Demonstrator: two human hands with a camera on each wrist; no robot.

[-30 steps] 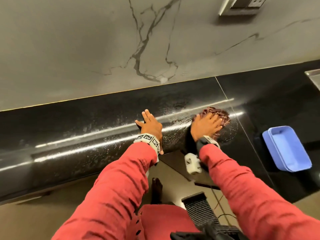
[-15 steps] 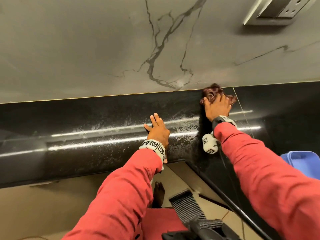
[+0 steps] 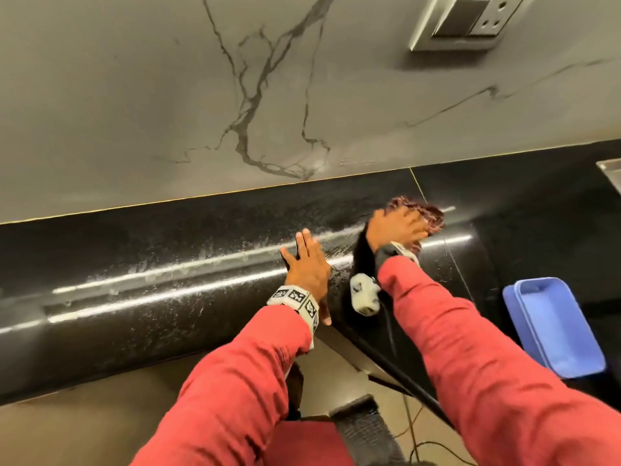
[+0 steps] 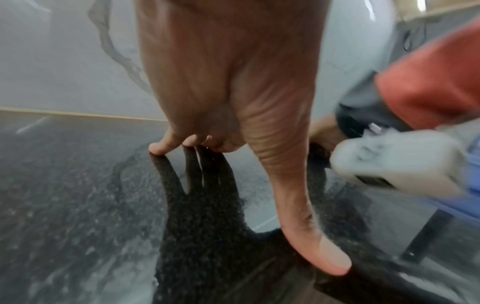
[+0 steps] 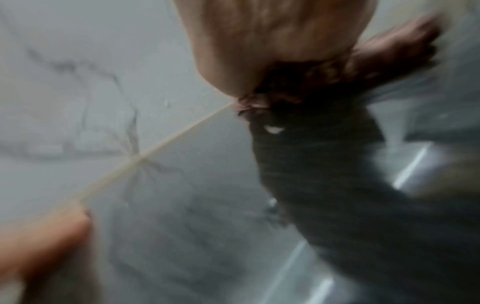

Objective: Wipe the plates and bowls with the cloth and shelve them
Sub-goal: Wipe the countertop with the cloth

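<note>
Pressing a brown cloth (image 3: pixel 418 210) on the black counter (image 3: pixel 168 264), the right hand (image 3: pixel 396 228) seems flat-fingered; left hand (image 3: pixel 307 264) rests spread beside it, holding nothing.

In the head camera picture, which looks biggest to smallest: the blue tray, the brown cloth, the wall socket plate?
1. Blue tray, though it sits nearest the camera.
2. Wall socket plate, cut off by the frame.
3. Brown cloth, mostly hidden under the right hand.

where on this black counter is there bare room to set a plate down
Left of the left hand, the wet black counter lies bare along the grey wall. It is crowded on the right: the right hand presses the cloth, with the blue tray beyond.
</note>
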